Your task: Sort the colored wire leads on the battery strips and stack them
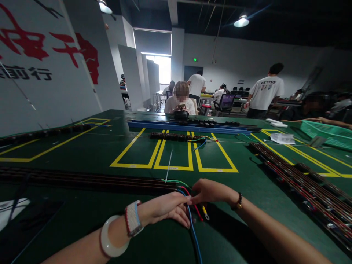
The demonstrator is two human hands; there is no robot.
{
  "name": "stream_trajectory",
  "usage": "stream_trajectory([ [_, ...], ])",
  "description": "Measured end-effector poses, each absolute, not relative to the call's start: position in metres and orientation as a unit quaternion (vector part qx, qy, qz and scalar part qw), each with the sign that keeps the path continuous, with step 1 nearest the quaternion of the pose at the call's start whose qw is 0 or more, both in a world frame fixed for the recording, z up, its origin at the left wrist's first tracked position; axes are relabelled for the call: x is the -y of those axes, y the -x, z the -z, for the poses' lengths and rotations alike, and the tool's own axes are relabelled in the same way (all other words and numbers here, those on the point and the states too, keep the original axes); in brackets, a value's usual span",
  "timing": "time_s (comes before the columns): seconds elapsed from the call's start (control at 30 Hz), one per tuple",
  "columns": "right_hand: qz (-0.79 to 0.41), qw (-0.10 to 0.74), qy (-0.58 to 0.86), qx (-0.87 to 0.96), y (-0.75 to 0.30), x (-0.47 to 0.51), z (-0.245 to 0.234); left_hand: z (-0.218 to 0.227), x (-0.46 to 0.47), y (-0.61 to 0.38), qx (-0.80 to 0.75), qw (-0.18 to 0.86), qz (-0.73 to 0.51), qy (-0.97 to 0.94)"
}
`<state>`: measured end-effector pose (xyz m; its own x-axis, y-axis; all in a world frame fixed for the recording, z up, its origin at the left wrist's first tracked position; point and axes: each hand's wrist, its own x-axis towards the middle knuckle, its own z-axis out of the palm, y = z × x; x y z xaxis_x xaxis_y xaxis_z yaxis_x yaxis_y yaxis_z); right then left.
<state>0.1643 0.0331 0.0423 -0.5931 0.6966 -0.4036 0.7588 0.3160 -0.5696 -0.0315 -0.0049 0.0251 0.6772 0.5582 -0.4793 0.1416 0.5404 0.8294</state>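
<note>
Subject of inspection: the wires at the right-hand end of a long black strip [82,179], which serves here as the reference. A blue wire [194,234] leaves that end and runs toward the wearer, smooth and gently bowed. A red wire [199,213] bends away beside it; a yellow-sleeved ring terminal [205,212] — bare metal at the tip — shows just right of it. A green wire [178,181] arches over the strip's end, and a white cable tie [169,165] stands up from the strip near there.

The left hand [167,208] and right hand [206,191] meet just off the strip's end. The fingers of both are pinched together at the blue wire, thumbs nearly touching; the left hand's lower fingers curl loosely. The exact contact is partly hidden.

The desk [96,211] is dark green. Beyond the strip lie yellow tape outlines [121,166], a shorter black strip [176,136] and, farther off, a blue rail [148,125]. Well to the strip's right are bundled strips [291,176] and a green basket [327,131].

Past the strip and desk — a dim workroom: a seated person [171,105] opposite, others behind, a bright window [164,69] and a wall with red lettering [27,41] on the strip's left.
</note>
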Motion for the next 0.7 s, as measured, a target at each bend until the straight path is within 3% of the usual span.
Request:
stream_trajectory([
  [0.37, 0.143, 0.025, -0.501, -0.853, -0.143, 0.001, -0.056, -0.026, 0.011, 0.023, -0.300, 0.883, -0.224, -0.283],
  [0.6, 0.007, 0.090, -0.481, -0.872, -0.128, 0.009, -0.046, -0.019, 0.019, 0.011, -0.325, 0.871, -0.311, -0.196],
  [0.7, -0.045, 0.055, -0.445, -0.893, -0.123, 0.011, -0.031, -0.020, 0.020, 0.002, -0.359, 0.850, -0.343, -0.174],
])
